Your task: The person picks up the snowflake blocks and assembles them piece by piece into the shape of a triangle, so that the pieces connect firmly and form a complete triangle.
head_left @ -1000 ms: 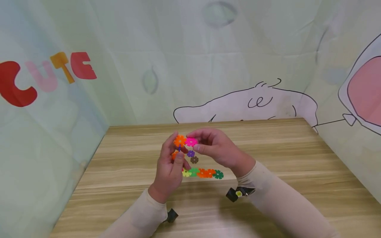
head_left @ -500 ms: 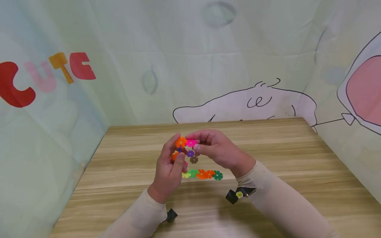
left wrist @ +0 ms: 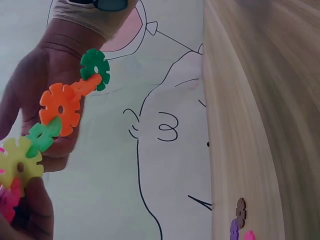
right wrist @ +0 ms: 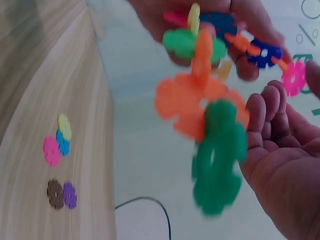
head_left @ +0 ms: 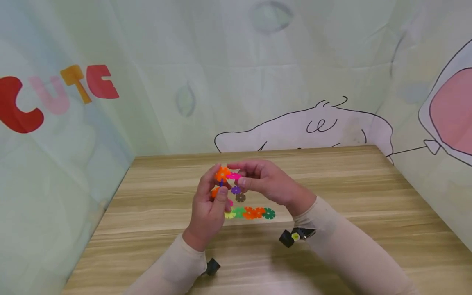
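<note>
My left hand [head_left: 207,209] grips a chain of slotted, flower-shaped plastic discs, held up above the table. At its upper end, an orange disc [head_left: 223,174] carries a pink disc [head_left: 233,176], pinched between thumb and index finger of my right hand [head_left: 267,182]. A dark blue disc [right wrist: 264,53] joins the chain below that orange one. The other end runs out under the left hand: a yellow disc [left wrist: 21,162], a light green disc [left wrist: 44,135], two orange discs [left wrist: 60,107] and a dark green disc [left wrist: 95,69]. Left fingers hide the middle discs.
Loose on the wooden table [head_left: 332,184] lie a purple disc [head_left: 236,190] and a brown disc [head_left: 240,197]. The right wrist view adds loose yellow [right wrist: 64,126], blue [right wrist: 63,145] and pink discs [right wrist: 51,151]. A printed cloth [head_left: 236,82] stands behind the table.
The pink disc at the chain's end has turned from face-on to nearly edge-on, and my right index finger has reached further left over it. The left hand keeps its grip.
</note>
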Demonstrator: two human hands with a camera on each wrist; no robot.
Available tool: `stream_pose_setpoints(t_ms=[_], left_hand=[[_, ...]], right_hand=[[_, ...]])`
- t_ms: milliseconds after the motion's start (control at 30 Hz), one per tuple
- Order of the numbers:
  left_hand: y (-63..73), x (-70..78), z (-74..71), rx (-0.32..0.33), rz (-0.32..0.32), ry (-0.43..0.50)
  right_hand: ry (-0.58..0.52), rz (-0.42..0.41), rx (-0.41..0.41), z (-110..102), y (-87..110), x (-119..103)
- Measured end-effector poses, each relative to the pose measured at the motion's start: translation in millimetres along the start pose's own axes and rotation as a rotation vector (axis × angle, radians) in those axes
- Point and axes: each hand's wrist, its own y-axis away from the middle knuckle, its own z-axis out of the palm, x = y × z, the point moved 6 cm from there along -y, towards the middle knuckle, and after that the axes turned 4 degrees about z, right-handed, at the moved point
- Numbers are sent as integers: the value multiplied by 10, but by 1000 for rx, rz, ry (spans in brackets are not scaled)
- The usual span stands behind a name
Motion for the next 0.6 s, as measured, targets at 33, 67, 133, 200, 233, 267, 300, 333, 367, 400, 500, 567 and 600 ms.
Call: stream_pose_setpoints(t_ms=[33,67,133,200,233,267,300,333,367,400,500,567,600], left_hand=[[-6,5,-11,3,7,-4],[-13,10,-22,7,14,-7],[-25,12,-44,15,20,-16],[-38,15,-61,22,29,-19],[-44,17,-70,26,32,-19],[-48,15,-76,29,33,-19],[-51,12,-83,33,28,-18],[-54,14,-88,35,30,-16],[-55,13,-93,37,24,-17],[-55,13,-99,40,20,-14],[-57,16,-115,48,4,-13],[-61,18,-123,56,2,-12],[-63,19,-128,61,2,-8]], right_hand=[[16,6,-1,-24,-9,17],[34,12,3,-54,-18,38],[62,41,26,-130,-41,110],[80,81,55,-211,-68,205],[87,97,69,-249,-84,259],[103,112,85,-287,-106,327],[117,128,99,-322,-128,400],[137,142,109,-350,-152,474],[157,153,116,-370,-178,551],[189,163,122,-385,-202,626],[290,189,122,-394,-267,821],[357,199,110,-376,-307,912],[390,203,103,-365,-326,945]])
